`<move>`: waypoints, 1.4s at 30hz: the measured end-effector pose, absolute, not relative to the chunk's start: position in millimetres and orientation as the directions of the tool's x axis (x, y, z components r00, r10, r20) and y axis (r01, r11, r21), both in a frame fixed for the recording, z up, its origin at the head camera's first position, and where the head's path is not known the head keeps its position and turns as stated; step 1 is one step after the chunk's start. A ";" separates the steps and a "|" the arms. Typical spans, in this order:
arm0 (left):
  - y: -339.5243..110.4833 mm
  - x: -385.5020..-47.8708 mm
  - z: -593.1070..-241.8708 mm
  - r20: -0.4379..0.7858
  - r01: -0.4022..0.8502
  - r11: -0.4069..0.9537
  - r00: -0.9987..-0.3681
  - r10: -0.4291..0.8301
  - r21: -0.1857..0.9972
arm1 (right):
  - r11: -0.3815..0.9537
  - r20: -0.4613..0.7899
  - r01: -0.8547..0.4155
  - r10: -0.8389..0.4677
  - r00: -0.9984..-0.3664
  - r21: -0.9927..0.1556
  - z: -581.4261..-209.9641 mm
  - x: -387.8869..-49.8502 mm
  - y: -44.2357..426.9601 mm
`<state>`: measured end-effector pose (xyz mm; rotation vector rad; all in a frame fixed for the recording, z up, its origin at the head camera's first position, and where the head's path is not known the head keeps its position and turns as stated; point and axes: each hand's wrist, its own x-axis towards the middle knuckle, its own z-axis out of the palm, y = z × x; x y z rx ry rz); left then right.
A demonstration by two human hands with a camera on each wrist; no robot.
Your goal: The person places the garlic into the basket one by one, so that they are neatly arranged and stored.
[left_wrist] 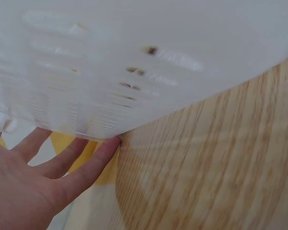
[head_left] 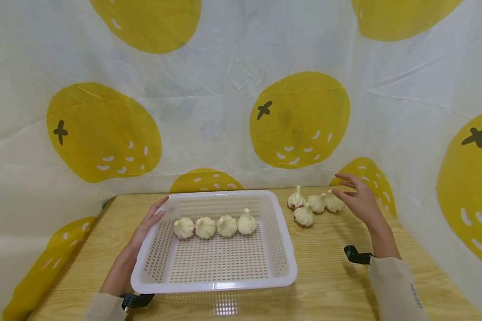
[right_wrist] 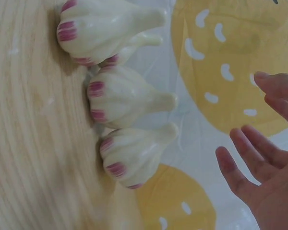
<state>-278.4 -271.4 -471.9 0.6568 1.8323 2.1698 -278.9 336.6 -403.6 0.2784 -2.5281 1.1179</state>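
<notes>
**Eight garlic bulbs (head_left: 304, 216), one basket (head_left: 184, 286)**

We count four bulbs in the basket, four on one desk (head_left: 321, 276). We see two hands (head_left: 363, 203), two black wrist devices (head_left: 356, 255) and, edges cropping some, perhaps eight yellow fruit prints (head_left: 104, 133).

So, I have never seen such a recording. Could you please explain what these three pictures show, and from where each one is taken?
There is no machine here: a person works with two bare hands. The wide picture is taken from the person's head, looking forward and down. The other two are taken from the left and right wrists.

On the wooden table is a white basket with four garlic bulbs in a row inside. Four loose bulbs lie on the table, right of it.

The left hand touches the basket's left side. The right hand is near the loose bulbs, fingers spread, holding nothing.
</notes>
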 end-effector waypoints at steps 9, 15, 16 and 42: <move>-267.3 -279.0 -470.9 0.157 0.099 -0.158 -0.897 0.413 0.982 | 0.666 0.410 -0.322 -0.026 -0.912 -0.674 -422.0 -291.3 357.2; -267.3 -279.5 -471.1 0.162 0.101 -0.164 -0.895 0.415 0.981 | 0.663 0.289 -0.233 -0.026 -0.957 -0.711 -442.1 -302.3 365.6; -267.5 -279.5 -471.4 0.165 0.104 -0.167 -0.894 0.417 0.981 | 0.658 0.250 -0.204 -0.024 -0.968 -0.725 -445.7 -303.9 366.5; -270.0 -277.2 -470.7 0.150 0.095 -0.148 -0.893 0.423 0.984 | 0.688 0.099 -0.067 0.007 -0.995 -0.723 -467.9 -303.4 367.9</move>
